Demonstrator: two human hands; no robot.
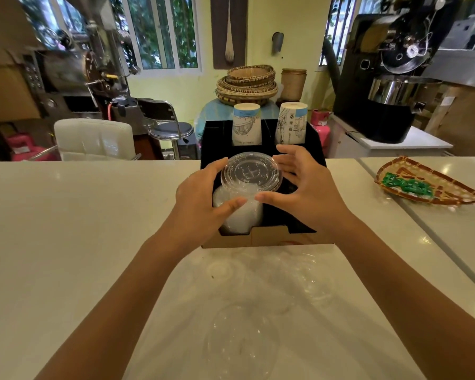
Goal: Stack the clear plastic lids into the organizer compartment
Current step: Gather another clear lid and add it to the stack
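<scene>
A black organizer (pixel 310 149) with a cardboard front stands on the white counter. A stack of clear plastic lids (pixel 250 174) rises out of its front left compartment, with a whitish column of lids (pixel 239 215) below the top one. My left hand (pixel 203 198) cups the stack's left side, thumb on its front. My right hand (pixel 305 187) is spread along the right side, thumb touching the front; the fingers look slightly off the rim. Several loose clear lids (pixel 242 338) lie on the counter in front of the organizer.
Two paper cup stacks (pixel 246 124) (pixel 291 123) stand upside down in the organizer's rear compartments. A woven tray (pixel 428 185) with green packets lies at the right. The counter's far edge runs behind the organizer; a white chair (pixel 93 138) and a stool (pixel 170 127) stand beyond it.
</scene>
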